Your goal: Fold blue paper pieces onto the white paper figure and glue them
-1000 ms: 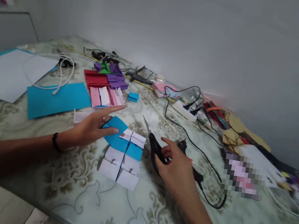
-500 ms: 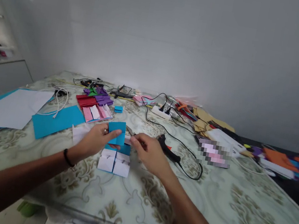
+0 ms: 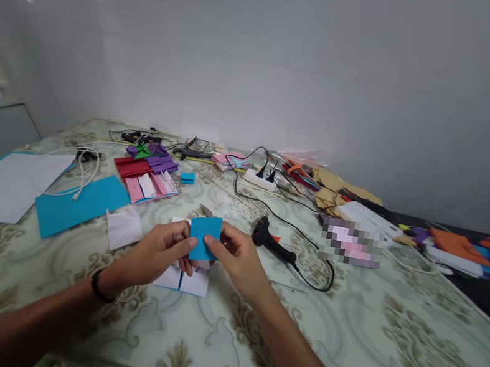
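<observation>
Between my two hands is a small square of blue paper (image 3: 206, 230), raised above the table. My left hand (image 3: 167, 248) pinches its left side, thumb in front and fingers behind. On the right side, my right hand (image 3: 236, 258) grips the same paper, thumb on its face. Folded white and blue paper pieces (image 3: 195, 283) lie below, partly hidden by my left fingers and the blue paper. A pointed metal tip (image 3: 205, 209) shows just behind the blue paper. To the left of my left hand lies a creased white paper (image 3: 123, 228).
A black glue gun (image 3: 274, 244) with its cord lies right of my hands. Blue sheet (image 3: 80, 205) and white sheet (image 3: 8, 183) are at left. Behind stand a power strip (image 3: 259, 179) and folded red paper (image 3: 136, 168). A blurred-out flat object (image 3: 351, 241) lies farther right.
My right hand has moved from beside the blue paper onto its right side. Both hands now hold it, lower and slightly right. The view has shifted a little.
</observation>
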Tool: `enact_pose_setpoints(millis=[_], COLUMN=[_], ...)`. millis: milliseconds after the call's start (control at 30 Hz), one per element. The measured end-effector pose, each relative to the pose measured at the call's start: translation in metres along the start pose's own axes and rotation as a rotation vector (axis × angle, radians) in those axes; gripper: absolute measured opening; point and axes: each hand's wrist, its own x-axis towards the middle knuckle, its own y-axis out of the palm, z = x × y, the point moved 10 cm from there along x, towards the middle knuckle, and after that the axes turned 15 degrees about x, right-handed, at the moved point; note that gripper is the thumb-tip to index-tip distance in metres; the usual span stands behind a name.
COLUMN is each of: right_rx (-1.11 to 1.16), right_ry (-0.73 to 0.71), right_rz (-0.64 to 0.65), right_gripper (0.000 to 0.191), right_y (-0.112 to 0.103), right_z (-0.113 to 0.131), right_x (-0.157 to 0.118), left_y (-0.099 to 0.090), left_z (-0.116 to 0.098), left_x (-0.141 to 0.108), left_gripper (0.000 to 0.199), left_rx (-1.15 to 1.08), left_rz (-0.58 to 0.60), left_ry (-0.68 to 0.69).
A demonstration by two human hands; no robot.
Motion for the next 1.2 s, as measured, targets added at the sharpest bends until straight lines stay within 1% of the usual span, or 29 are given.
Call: enact_pose_setpoints(millis=[133,267,333,433,567,733,833,933,1000,1067,1133,1200], right_rx=[0.018,0.024,0.037,0.027,0.046,0.0,0.008,0.026,0.022,0.016,0.006,-0.007], right_ry=[0.011,0.038,0.048,0.018,0.013,-0.031,-0.038,-0.033,-0.025,-0.016,-0.007,0.008], right_rz=[0.044,0.058,0.053,0.015,-0.001,-0.023,-0.021,-0.047,-0.066,-0.065,-0.046,-0.014], right_gripper=[0.037,0.035,0.038,0.043,0.049,0.045,0.047,0.046,0.045,0.042,0.039,0.035], right_y=[0.01,0.013,0.012,0.006,0.002,0.0,0.001,-0.001,-0.003,-0.003,-0.002,0.001], right_z=[-0.002,-0.007,-0.008,-0.004,-0.002,0.003,0.004,0.003,0.002,0.001,-0.001,-0.004], right_x=[-0.003,-0.004,-0.004,-0.003,-0.001,0.001,0.001,0.0,0.0,0.001,0.001,0.001], left_y=[0.003,-0.001,-0.005,-0.01,-0.009,-0.016,-0.014,-0.013,-0.014,-0.016,-0.017,-0.012], left_z=[-0.004,-0.002,-0.002,-0.004,-0.003,0.004,0.008,0.006,0.004,0.002,0.002,0.003], left_x=[-0.004,-0.004,-0.004,-0.003,-0.002,-0.001,-0.002,-0.001,-0.001,0.0,0.001,0.001], left_gripper=[0.043,0.038,0.036,0.04,0.045,0.04,0.041,0.041,0.041,0.041,0.037,0.031], left_rx=[0.034,0.086,0.09,0.093,0.064,-0.005,-0.016,-0.046,-0.034,0.025,0.073,0.057], left_rz=[0.039,0.008,-0.029,-0.062,-0.029,-0.081,-0.051,-0.036,-0.043,-0.062,-0.07,-0.04], left_ry=[0.017,0.011,0.009,0.008,0.021,-0.005,-0.04,-0.034,-0.021,-0.024,-0.039,-0.035])
